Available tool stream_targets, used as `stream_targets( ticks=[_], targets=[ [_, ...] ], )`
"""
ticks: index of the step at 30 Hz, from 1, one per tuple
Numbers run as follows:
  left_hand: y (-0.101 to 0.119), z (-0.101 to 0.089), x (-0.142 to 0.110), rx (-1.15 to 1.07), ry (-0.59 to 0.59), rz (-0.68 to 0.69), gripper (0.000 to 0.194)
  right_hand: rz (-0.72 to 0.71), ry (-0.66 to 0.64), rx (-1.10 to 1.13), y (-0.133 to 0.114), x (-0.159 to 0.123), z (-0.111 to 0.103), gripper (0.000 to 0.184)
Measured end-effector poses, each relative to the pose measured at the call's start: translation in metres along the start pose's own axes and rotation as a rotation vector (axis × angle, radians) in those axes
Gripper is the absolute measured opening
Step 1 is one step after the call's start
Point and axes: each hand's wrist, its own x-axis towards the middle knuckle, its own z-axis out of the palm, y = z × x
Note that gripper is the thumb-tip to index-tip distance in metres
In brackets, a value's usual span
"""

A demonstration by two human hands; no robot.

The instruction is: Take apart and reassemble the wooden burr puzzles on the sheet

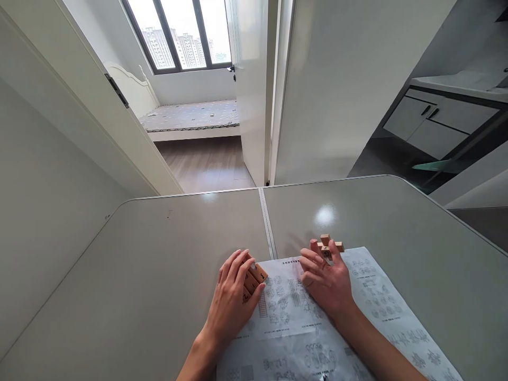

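Note:
My left hand point(233, 297) is curved over a small group of numbered wooden puzzle pieces point(257, 272) at the left edge of the instruction sheet point(286, 338). Its fingers lie along their far side and the thumb along the near side. My right hand point(327, 275), palm turned partly up, has thumb and index finger around a small cross-shaped wooden puzzle assembly point(325, 250). One block sticks up from it and another juts out to the right. A dark mark shows on the block facing me. The other right fingers are curled, and parts of both wooden groups are hidden.
The sheet, printed with diagrams, lies creased on a grey table point(190, 238) with a seam point(265, 217) across it. Past the far edge, an open door point(252, 95) leads to a room with a bed point(194, 116). White cabinets point(440, 119) stand at right.

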Motion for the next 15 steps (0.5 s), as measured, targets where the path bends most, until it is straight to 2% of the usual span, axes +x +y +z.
stream_targets(
  ticks=[3,9,15],
  targets=[
    [-0.001,0.0,0.0,-0.001,0.005,0.0,0.046,0.035,-0.013,0.072,0.002,0.001,-0.001,0.027],
    [-0.001,0.0,-0.001,-0.019,0.004,0.0,0.048,0.134,-0.202,0.16,0.005,0.005,-0.01,0.02],
    [-0.001,0.0,0.0,-0.03,0.011,0.0,0.048,0.128,-0.206,0.152,0.005,0.005,-0.012,0.022]
  ],
)
